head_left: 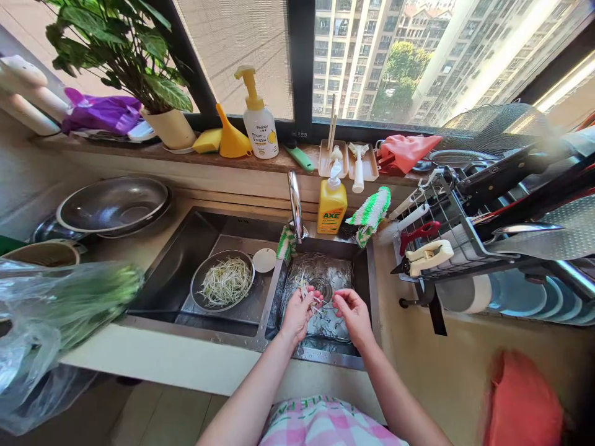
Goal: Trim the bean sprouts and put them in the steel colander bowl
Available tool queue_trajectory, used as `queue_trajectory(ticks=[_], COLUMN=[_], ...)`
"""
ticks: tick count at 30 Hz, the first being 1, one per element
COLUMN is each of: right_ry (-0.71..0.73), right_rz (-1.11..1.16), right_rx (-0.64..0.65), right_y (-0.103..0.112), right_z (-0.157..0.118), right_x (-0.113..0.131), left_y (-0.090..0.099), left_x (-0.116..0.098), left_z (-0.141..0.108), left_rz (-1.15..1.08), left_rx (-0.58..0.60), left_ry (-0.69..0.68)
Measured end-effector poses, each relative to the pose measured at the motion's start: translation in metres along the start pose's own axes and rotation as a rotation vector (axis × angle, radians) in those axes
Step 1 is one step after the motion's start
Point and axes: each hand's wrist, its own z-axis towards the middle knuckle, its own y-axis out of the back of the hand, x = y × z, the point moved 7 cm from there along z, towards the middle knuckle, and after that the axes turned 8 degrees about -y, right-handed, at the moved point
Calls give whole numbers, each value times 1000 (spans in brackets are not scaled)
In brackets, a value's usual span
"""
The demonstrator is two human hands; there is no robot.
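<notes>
Over the small right sink basin (372,291), my left hand (300,314) is closed around a few bean sprouts (304,286), whose pale stems stick out past the fingers. Just to its right, my right hand (353,313) has thumb and fingertips pinched together; what they hold, if anything, is too small to make out. Water and loose sprout bits lie in the basin beneath both hands. In the larger left basin (170,272), a round metal bowl (195,296) contains a heap of bean sprouts (227,282). A small white round dish (264,260) sits beside it.
The faucet (294,204) stands behind the basins, next to a yellow soap bottle (331,207). A knife and utensil rack (465,217) crowds the right. Pans (116,204) and bagged green vegetables (97,297) occupy the left counter. A pump bottle (260,127) is on the sill.
</notes>
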Motion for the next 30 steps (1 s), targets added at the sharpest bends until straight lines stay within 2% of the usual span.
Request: queue_trajectory(ticks=[5,8,10,14,17,19,22,26,30], right_ry=[347,452,473,405,330,305,347,563,631], right_rz=[-582,-804,-880,-906,-808,-755,-768,-795,-874], right_rx=[67,112,94,-46,-154,-175,-145,-79,186], right_y=[-12,-22,-25,-23,-13,-6,1,3,-10], right_z=[-10,-16,-18,-15,-7,0,9,7,4], right_x=[20,23,21,14,11,12,26,67,89], left_y=[-7,-10,-10,-13,-16,-17,-17,-15,-22], left_x=[-4,-2,-2,-2,-4,-7,-11,-17,-28], left_z=[-5,-8,-9,-11,-11,-10,-7,-5,-10], left_rz=[45,78,86,90,85,87,177,506,733], left_rx=[26,30,26,35,42,45,74,166,293], left_ry=[-44,-47,-60,-93,-105,-122,-148,-213,-326])
